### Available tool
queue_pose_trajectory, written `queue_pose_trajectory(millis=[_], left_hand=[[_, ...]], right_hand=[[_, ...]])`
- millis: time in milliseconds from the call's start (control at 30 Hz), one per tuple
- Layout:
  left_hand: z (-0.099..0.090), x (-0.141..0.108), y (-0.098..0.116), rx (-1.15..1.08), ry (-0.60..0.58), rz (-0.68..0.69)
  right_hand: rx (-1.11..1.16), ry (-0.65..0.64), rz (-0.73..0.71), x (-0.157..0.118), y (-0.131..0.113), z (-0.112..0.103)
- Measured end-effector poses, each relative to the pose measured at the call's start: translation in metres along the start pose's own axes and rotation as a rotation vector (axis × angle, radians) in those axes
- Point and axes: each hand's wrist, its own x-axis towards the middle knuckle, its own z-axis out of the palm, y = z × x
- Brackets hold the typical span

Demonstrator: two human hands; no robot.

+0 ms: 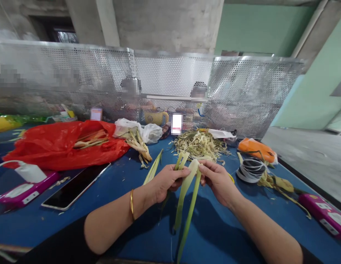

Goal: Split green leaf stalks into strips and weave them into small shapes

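Pale green leaf strips (187,183), long and flat like husk or palm leaf, hang between my two hands over the blue table. My left hand (170,179) pinches the strips on one side, with short ends sticking up above the fingers. My right hand (216,178) is closed on the folded top of a strip, thumb against the fingertips. Two long tails drop towards the table's front edge. Beyond the hands lies a heap of dried, shredded strips (200,145). Another green leaf strip (153,167) lies just behind my left hand.
A red plastic bag (62,143) with dry strips, a phone (76,187) and a magenta power strip (24,189) lie left. A string spool (250,170), an orange packet (257,150) and another magenta power strip (324,214) lie right. A perforated metal screen (170,77) stands behind; people sit beyond it.
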Motion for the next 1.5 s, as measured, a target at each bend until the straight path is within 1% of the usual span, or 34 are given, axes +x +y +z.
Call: queue_pose_trajectory(millis=[233, 300, 367, 433, 567, 733, 833, 933, 1000, 1133, 1233, 1333, 1400, 1500], left_hand=[[0.007, 0.001, 0.008, 0.084, 0.009, -0.026], [0.009, 0.0, 0.013, 0.11, 0.039, 0.021], [0.011, -0.001, 0.017, 0.137, 0.096, 0.095], [0.012, -0.002, 0.021, 0.177, 0.114, 0.144], [0.011, -0.004, 0.023, 0.253, 0.053, 0.161], [0.003, -0.004, 0.026, 0.184, 0.136, 0.212], [-0.003, -0.004, 0.027, 0.135, 0.119, 0.185], [-0.008, -0.003, 0.023, 0.12, 0.057, 0.138], [-0.009, -0.003, 0.02, 0.129, 0.03, 0.106], [-0.009, -0.002, 0.018, 0.103, 0.064, 0.057], [-0.009, -0.001, 0.019, 0.088, 0.084, 0.043], [-0.005, -0.001, 0.017, 0.109, 0.106, 0.01], [-0.002, -0.002, 0.016, 0.125, 0.089, -0.006], [0.002, -0.005, 0.014, 0.173, 0.019, 0.018]], right_hand=[[-0.038, 0.016, -0.027, -0.001, -0.006, -0.003], [-0.046, 0.023, -0.043, -0.002, -0.009, -0.004], [-0.053, 0.031, -0.069, -0.002, -0.012, -0.003], [-0.079, 0.028, -0.1, -0.001, -0.014, -0.001], [-0.197, -0.005, -0.154, 0.006, -0.02, 0.008], [-0.288, -0.001, -0.188, 0.019, -0.033, 0.02], [-0.315, -0.047, -0.139, 0.025, -0.036, 0.023], [-0.309, -0.099, -0.109, 0.029, -0.032, 0.024], [-0.29, -0.112, -0.108, 0.03, -0.028, 0.022], [-0.29, -0.109, -0.095, 0.03, -0.025, 0.014], [-0.317, -0.103, -0.115, 0.029, -0.026, 0.009], [-0.332, -0.101, -0.131, 0.028, -0.027, 0.008], [-0.32, -0.098, -0.141, 0.027, -0.025, 0.01], [-0.3, -0.067, -0.173, 0.027, -0.023, 0.014]])
